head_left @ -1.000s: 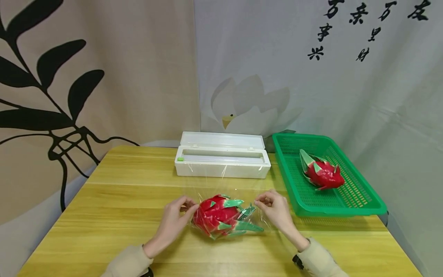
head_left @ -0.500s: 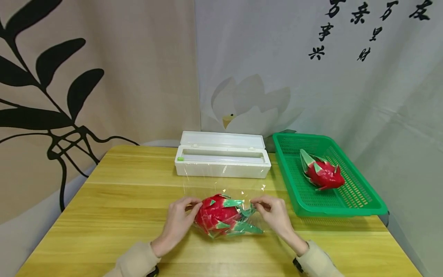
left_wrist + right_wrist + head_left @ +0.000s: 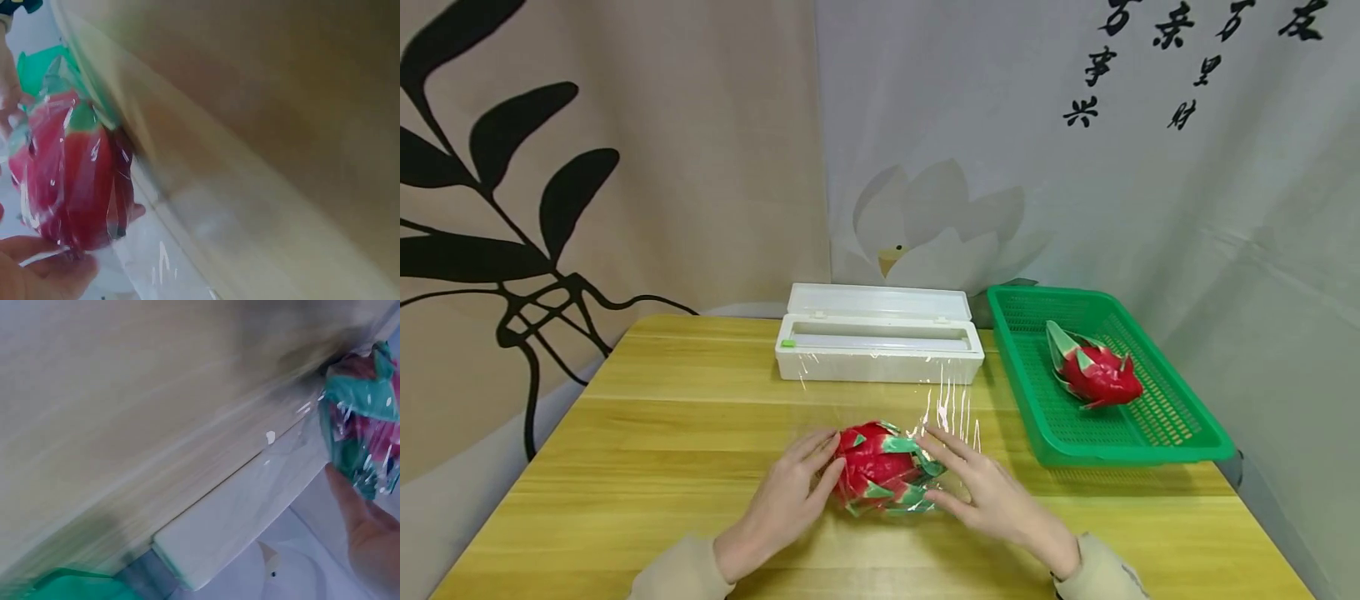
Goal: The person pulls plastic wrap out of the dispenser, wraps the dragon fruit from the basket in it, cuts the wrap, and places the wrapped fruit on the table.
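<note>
A red dragon fruit (image 3: 880, 467) with green leaf tips lies on its side on the table, clear cling film (image 3: 951, 404) drawn tightly over it. My left hand (image 3: 790, 492) holds its rounded left end, thumb and fingers bent against the film; in the left wrist view a fingertip shows past the far side of the wrapped fruit. Across the leafy right end my right hand (image 3: 988, 496) presses the film with fairly straight, spread fingers. From the fruit, the film runs back to a white cling film box (image 3: 880, 369) with its lid raised.
To the right stands a green basket (image 3: 1138, 456), with a second dragon fruit (image 3: 1101, 377) lying in it. A small green slider (image 3: 787, 343) sits at the left of the box's slot. Printed curtains hang behind the wooden table (image 3: 685, 417).
My right hand has gone from pinching the film beside the leaves to spreading its fingers over them, folding the leaves inward. The left hand has closed in further round the fruit's end.
</note>
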### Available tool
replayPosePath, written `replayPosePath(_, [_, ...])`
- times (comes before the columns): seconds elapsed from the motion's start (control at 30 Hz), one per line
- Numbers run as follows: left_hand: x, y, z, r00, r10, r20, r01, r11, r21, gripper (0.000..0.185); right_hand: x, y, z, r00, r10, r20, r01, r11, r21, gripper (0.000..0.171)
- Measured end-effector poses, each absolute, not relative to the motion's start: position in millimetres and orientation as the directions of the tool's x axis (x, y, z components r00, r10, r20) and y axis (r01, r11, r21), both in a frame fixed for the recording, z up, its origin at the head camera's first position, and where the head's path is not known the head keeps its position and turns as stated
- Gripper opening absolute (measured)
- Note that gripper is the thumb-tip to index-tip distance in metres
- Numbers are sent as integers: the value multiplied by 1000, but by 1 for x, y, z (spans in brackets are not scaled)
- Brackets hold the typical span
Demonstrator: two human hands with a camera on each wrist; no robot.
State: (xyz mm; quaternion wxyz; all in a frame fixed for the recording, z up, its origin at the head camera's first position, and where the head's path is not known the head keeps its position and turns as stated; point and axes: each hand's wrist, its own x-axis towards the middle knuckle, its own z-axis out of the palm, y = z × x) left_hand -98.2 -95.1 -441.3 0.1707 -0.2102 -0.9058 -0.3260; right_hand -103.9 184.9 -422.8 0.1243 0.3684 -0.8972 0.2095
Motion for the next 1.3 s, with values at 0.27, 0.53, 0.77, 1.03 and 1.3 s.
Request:
replayPosePath(0.27, [-91,-94,-442,-887,383,259,462,731,502,87,-99,175,-427,-694,-643,323,-704,700,-120,85])
replayPosePath(0.53, [-101,-90,-440,-889,365,277,458,725,514,98,-103,170,-435,-717,-616,326,-674,732,-101,91])
replayPosePath(0.77, [-112,-88,-440,-854,380,355,517,700,494,100,-113,168,-438,-722,-600,345,-666,738,-111,90])
replayPosePath(1.03, [-115,-89,-442,-801,456,388,591,709,385,121,-119,173,-441,-715,-595,367,-679,717,-160,84])
replayPosePath(1.3, [-124,-87,-442,-761,481,435,636,688,350,125,-133,180,-442,-712,-618,332,-699,667,-258,81])
